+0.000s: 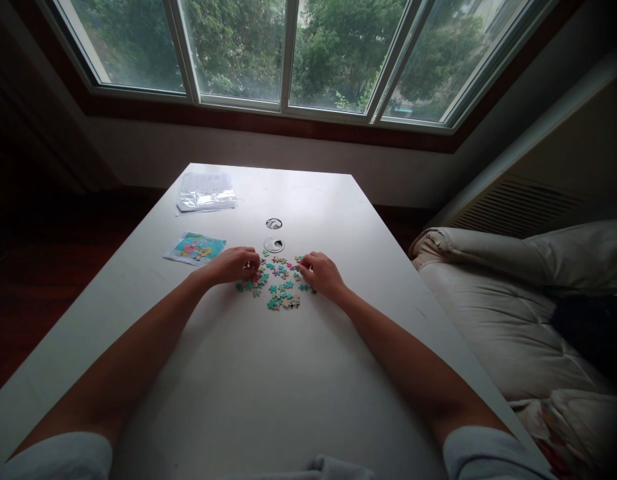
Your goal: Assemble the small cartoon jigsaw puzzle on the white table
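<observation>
Small jigsaw puzzle pieces [280, 270], mostly teal with some pink and yellow, lie loose on the white table. Below them sits a small cluster of pieces [283, 298] that look joined, with a pale part at its right. My left hand [236, 265] is at the left edge of the pieces, its fingers curled in a pinch around a pinkish puzzle piece [249, 265]. On the right side, my right hand [322, 273] has thumb and fingertips closed down at the pieces; what lies between them is hidden.
A colourful cartoon picture sheet [197, 248] lies left of the pieces. Behind it rests a clear plastic bag [207, 192] with paper. Two round metallic inserts [274, 245] are at the middle of the table [268, 380]. A beige sofa [493, 300] stands to the right, windows ahead.
</observation>
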